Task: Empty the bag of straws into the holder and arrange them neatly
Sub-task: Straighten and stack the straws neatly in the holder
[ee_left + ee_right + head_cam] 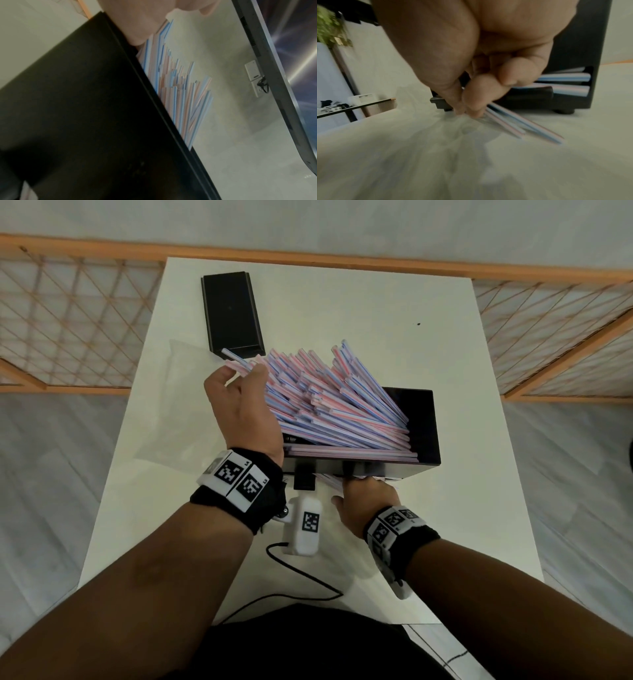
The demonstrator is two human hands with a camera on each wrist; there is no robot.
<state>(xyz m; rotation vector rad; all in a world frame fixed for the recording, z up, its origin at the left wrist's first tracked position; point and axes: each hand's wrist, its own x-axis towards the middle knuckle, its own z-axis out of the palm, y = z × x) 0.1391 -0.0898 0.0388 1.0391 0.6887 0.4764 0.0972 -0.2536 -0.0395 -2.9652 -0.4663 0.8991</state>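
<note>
**Straws in the holder, tidying still to do**

Nearest, at 6 o'clock from the black box-shaped straw holder, the right hand pinches a few loose pink-and-blue striped straws lying on the white table by the holder's front slot. At 9 o'clock the left hand curls around several straws at the fanned pile's upper ends. Most straws already sit in the holder, but splayed and uneven; squaring them remains. The clear, empty-looking plastic bag lies flat to the left. Farthest, at 11 o'clock, lies the flat black lid.
</note>
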